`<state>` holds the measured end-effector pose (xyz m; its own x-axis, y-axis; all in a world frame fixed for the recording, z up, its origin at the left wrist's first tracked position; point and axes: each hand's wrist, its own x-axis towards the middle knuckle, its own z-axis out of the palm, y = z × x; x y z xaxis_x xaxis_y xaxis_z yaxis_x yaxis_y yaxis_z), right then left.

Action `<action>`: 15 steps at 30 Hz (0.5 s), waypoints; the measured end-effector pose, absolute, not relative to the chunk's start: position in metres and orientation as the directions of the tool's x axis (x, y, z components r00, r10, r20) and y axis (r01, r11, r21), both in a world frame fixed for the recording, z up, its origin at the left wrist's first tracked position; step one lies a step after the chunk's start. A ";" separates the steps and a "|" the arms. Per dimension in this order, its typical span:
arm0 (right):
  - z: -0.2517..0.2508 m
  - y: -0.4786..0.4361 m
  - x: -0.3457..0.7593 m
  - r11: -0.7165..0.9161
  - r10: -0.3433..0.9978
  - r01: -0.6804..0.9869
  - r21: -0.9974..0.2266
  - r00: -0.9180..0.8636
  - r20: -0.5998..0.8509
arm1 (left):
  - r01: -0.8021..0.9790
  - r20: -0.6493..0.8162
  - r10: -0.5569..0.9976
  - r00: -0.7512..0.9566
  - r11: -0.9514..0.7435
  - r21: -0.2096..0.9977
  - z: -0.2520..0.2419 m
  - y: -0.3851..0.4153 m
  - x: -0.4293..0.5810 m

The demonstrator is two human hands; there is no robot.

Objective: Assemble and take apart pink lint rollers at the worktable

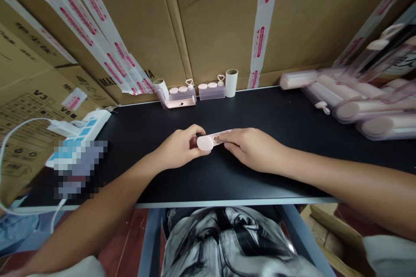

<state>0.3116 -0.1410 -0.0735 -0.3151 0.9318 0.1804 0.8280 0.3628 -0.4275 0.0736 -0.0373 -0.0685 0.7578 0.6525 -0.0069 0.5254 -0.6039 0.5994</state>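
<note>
Over the black table (260, 186), my left hand (177, 149) grips one end of a pale pink plastic piece (205, 142) with a rounded oval end, thumb below and fingers above. My right hand (256, 149) is pinched at the same piece, its fingertips beside a small hole in the flat strip. Something thin seems to lie between those fingertips, too small to make out. Toward the back, another pink strip with a hole (181, 103) lies in front of a clear lilac holder (186, 94).
White tubes (231, 83) and a second lilac holder (212, 91) with pink caps stand along the cardboard wall (214, 21). Several pink-and-clear cases (351, 110) are piled at the right. A power strip (95, 123) with white cables lies left, near a pixelated patch.
</note>
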 end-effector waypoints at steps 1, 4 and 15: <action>-0.075 -0.139 0.313 0.362 0.932 0.819 -0.446 -0.316 0.177 | 0.516 -0.011 0.652 0.759 -0.591 0.620 -0.068 -0.036 0.073; -0.078 -0.134 0.317 0.368 0.930 0.809 -0.459 -0.321 0.180 | 0.488 -0.023 0.634 0.773 -0.572 0.659 -0.066 -0.036 0.072; -0.079 -0.127 0.327 0.346 0.938 0.880 -0.325 -0.319 0.134 | 0.277 0.100 0.576 0.811 -0.530 0.802 -0.073 -0.016 0.053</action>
